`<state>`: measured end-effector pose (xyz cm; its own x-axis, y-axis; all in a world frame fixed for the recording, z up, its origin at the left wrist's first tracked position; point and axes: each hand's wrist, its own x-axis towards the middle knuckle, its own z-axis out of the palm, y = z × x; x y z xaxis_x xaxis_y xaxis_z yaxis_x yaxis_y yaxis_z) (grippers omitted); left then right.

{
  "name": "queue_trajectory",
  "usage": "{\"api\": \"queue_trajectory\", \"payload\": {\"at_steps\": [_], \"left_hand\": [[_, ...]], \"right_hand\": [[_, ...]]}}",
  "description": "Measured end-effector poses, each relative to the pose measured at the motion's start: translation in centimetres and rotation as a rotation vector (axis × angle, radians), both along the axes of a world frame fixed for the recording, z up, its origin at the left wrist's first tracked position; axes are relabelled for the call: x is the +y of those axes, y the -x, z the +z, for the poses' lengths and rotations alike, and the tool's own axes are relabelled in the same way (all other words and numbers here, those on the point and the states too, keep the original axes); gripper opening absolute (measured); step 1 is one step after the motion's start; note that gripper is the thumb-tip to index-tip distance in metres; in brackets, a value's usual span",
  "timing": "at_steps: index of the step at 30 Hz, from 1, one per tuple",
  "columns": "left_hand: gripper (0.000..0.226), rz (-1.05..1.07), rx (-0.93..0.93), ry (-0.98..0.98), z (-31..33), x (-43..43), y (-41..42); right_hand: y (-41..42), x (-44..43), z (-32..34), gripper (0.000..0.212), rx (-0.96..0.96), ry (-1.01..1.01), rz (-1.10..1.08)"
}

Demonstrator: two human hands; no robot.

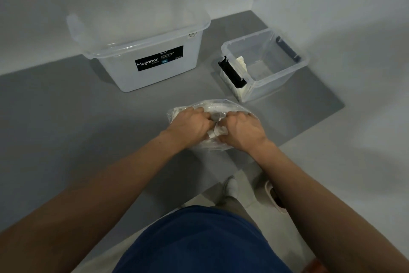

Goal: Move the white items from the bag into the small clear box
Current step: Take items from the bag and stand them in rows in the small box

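Observation:
A clear plastic bag [218,105] with white items inside lies on the grey table in front of me. My left hand [189,123] grips the bag's near edge on the left. My right hand [242,127] grips it on the right, and a white item [218,132] shows between the two hands. The small clear box [285,73] stands open at the right rear, with black latches on two sides. A white item [241,63] leans inside against its left wall.
A large clear Megabox bin [155,60] stands behind the bag at the left rear, close to the wall. White walls close off the table's back and right sides. The table's near edge runs diagonally below my arms, with the floor and my feet beyond it.

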<state>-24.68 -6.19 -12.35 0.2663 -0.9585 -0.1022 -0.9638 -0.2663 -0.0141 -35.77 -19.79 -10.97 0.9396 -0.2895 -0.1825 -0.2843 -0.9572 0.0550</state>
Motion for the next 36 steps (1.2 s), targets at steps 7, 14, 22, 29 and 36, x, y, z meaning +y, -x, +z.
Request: {"api": "queue_trajectory", "payload": {"at_steps": [7, 14, 22, 29, 36], "left_hand": [[0.032, 0.069, 0.06, 0.112, -0.5, 0.6, -0.4], [0.03, 0.19, 0.178, 0.225, -0.4, 1.4, -0.6], [0.024, 0.41, 0.545, 0.446, 0.4, 2.1, -1.0], [0.016, 0.564, 0.674, 0.617, 1.5, 2.1, -2.7], [0.019, 0.717, 1.251, 0.66, 3.6, 1.6, -2.0]], "right_hand": [[-0.3, 0.0, 0.3, 0.042, 0.019, -0.161, -0.129], [-0.5, 1.5, 0.0, 0.045, -0.03, -0.039, -0.168], [-0.2, 1.6, 1.1, 0.025, -0.217, -0.169, -0.163], [-0.4, 0.0, 3.0, 0.013, -0.335, -0.411, -0.061], [-1.0, -1.0, 6.6, 0.01, -0.447, -0.749, -0.047]]}}
